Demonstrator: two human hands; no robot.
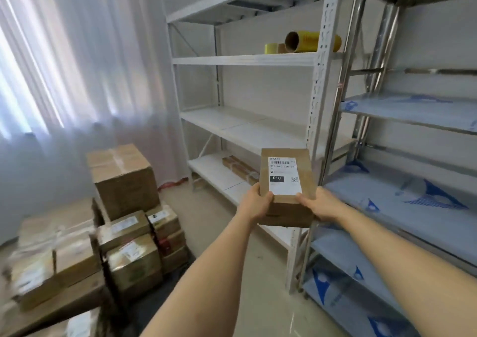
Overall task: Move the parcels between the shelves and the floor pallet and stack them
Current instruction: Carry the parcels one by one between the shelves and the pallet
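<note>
I hold a small brown cardboard parcel point(286, 181) with a white shipping label marked 010, out in front of me at mid-height. My left hand point(256, 203) grips its near left corner, thumb on top. My right hand point(318, 203) grips its near right corner the same way. The parcel hangs in the air in front of the white metal shelving unit point(247, 127), near its right upright. Several stacked cardboard parcels point(124, 233) stand on the floor at the lower left; the pallet beneath them is hidden.
A flat brown parcel point(240, 167) lies on the white unit's lowest shelf. Yellow tape rolls point(304, 41) sit on an upper shelf. A steel rack point(413, 194) with blue-printed film on its shelves stands at the right. A white curtain point(64, 65) covers the left wall.
</note>
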